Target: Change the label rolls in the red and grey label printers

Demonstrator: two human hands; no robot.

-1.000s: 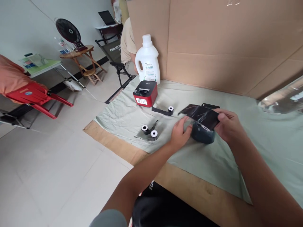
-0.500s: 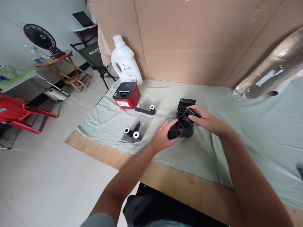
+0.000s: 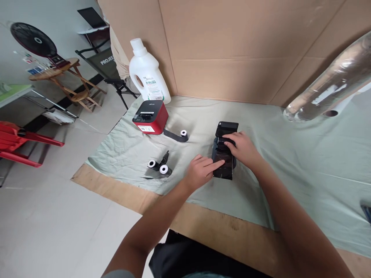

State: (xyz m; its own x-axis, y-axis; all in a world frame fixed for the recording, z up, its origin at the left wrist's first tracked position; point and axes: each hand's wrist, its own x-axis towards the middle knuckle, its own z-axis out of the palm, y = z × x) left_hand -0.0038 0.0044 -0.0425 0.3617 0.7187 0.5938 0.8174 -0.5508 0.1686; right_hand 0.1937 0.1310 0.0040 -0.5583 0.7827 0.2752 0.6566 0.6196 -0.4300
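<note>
Hands [image 3: 199, 171] on black strip [image 3: 222, 170], "PROJEE" on chair [image 3: 97, 66]

Indoor view, soft daylight-like light, wide lens.
Light: moderately bright, diffuse, direction hard to tell; floor [image 3: 72, 216] pale, cloth [image 3: 304, 154] evenly lit, wall [image 3: 55, 11] greyer. Shadows: soft-edged, beside bottle [image 3: 147, 75] on cardboard [image 3: 232, 50] and about the small rolls [image 3: 164, 170]. Glare: whitish streaks on wrapped roll [image 3: 330, 77]; faint sheen on film [image 3: 223, 170], its dark detail partly lost. Focus: middle fairly clear, fine print on bottle illegible, fan [image 3: 34, 39] and far corner soft. Distortion: stretching and slanting towards the edges.
</note>
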